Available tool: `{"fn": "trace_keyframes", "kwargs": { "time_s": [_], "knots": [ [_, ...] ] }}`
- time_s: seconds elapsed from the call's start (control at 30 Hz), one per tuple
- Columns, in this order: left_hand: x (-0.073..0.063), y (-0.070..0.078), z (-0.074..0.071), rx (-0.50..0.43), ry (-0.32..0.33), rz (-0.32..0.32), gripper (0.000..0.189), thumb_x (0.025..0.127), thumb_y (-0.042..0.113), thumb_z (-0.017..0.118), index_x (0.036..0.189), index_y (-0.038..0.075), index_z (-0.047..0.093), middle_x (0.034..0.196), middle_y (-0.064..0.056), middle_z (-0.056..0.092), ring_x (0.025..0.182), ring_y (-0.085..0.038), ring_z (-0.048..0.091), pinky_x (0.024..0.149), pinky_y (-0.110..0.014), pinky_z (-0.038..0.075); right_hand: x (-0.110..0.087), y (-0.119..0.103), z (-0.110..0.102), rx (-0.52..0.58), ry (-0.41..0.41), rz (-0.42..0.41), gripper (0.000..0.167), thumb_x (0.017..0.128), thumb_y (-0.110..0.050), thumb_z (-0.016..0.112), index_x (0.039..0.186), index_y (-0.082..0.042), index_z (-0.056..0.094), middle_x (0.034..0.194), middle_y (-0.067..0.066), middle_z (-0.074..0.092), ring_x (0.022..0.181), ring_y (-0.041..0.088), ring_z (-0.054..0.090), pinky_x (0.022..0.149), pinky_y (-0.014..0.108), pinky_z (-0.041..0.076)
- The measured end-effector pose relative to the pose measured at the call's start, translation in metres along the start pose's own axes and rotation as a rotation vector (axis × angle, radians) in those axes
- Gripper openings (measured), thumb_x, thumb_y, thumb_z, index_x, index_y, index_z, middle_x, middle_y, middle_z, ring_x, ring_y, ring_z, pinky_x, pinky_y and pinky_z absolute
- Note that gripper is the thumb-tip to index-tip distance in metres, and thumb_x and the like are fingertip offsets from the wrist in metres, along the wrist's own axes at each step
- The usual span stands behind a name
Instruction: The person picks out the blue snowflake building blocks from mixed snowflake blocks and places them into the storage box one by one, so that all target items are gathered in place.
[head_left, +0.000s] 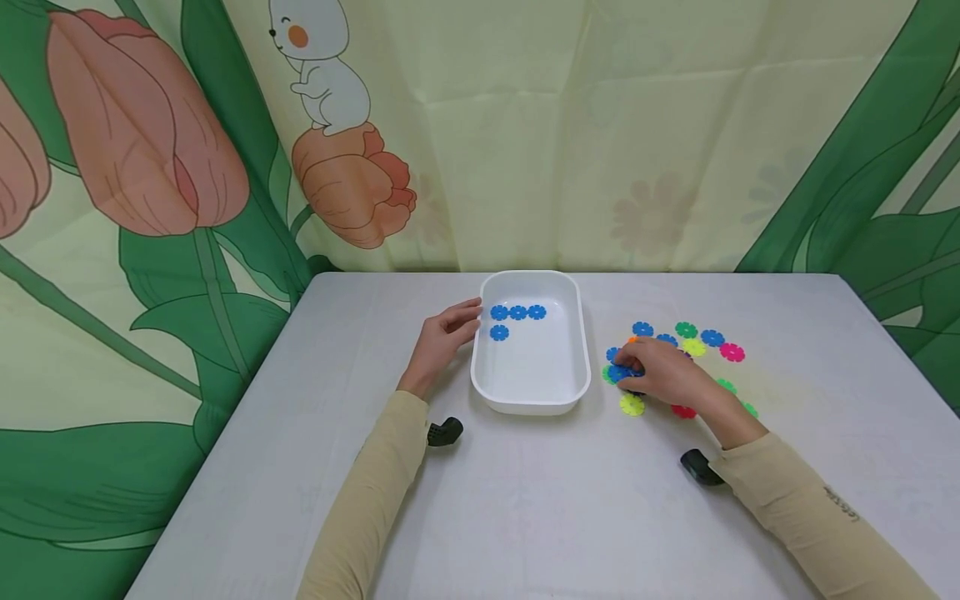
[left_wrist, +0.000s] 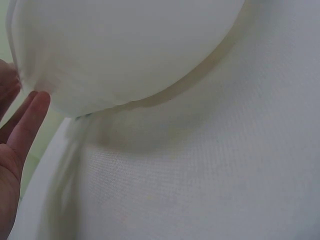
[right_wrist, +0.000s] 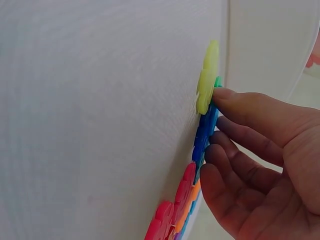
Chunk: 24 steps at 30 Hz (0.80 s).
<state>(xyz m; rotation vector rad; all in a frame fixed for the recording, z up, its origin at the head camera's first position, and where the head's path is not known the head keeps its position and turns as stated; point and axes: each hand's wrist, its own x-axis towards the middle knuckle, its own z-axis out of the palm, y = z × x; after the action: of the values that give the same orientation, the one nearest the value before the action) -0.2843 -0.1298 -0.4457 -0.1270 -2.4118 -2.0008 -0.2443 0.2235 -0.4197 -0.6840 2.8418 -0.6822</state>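
A white plastic tray [head_left: 531, 383] stands on the table with several blue flower-shaped discs [head_left: 518, 312] inside. Three of these form a row at the far end, and one lies below the row's left end. My left hand [head_left: 444, 340] touches the tray's left side with fairly straight fingers; the left wrist view shows its fingertips [left_wrist: 41, 100] against the outer wall. To the right of the tray, my right hand [head_left: 663, 371] pinches a blue flower-shaped disc [head_left: 619, 373] at the left edge of a loose spread. A yellow disc [right_wrist: 207, 77] lies close by its thumb.
Around the right hand lie more discs, among them a green disc [head_left: 686, 330], a pink disc [head_left: 732, 352] and a yellow disc [head_left: 632, 405]. A white cloth covers the table [head_left: 540, 508]. Behind it hangs a printed curtain [head_left: 525, 167].
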Motion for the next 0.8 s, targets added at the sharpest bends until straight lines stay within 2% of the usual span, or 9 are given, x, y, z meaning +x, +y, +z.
{"fn": "trace_keyframes", "kwargs": {
  "time_s": [0.17,0.47,0.8],
  "knots": [
    [0.0004,-0.0003,-0.0003,-0.002,-0.002,0.006,0.031,0.095,0.02,0.066,0.123,0.009,0.068,0.134,0.014,0.057,0.122,-0.011,0.055,0.093,-0.025,0.053,0.0008,0.0,0.0001,-0.002,-0.008,0.002,0.031,0.081,-0.011,0.079,0.106,0.002,0.066,0.091,0.006,0.061,0.086,0.023,0.056,0.074,0.038,0.055],
    [-0.0003,0.0006,0.0004,-0.001,0.005,0.007,0.029,0.094,0.019,0.066,0.122,0.01,0.069,0.133,0.015,0.057,0.121,-0.01,0.056,0.092,-0.025,0.053,0.001,-0.0027,0.0004,0.007,-0.025,0.024,0.032,0.082,-0.012,0.078,0.108,0.001,0.064,0.095,0.008,0.06,0.091,0.026,0.057,0.077,0.041,0.057],
    [0.0005,-0.0011,-0.0002,0.001,0.0,-0.005,0.031,0.094,0.022,0.067,0.123,0.011,0.068,0.134,0.016,0.056,0.123,-0.01,0.054,0.094,-0.026,0.052,0.0007,-0.0022,0.0032,0.005,-0.008,0.005,0.03,0.082,-0.008,0.077,0.107,0.001,0.063,0.096,0.008,0.056,0.088,0.024,0.055,0.075,0.038,0.057]
  ]
}}
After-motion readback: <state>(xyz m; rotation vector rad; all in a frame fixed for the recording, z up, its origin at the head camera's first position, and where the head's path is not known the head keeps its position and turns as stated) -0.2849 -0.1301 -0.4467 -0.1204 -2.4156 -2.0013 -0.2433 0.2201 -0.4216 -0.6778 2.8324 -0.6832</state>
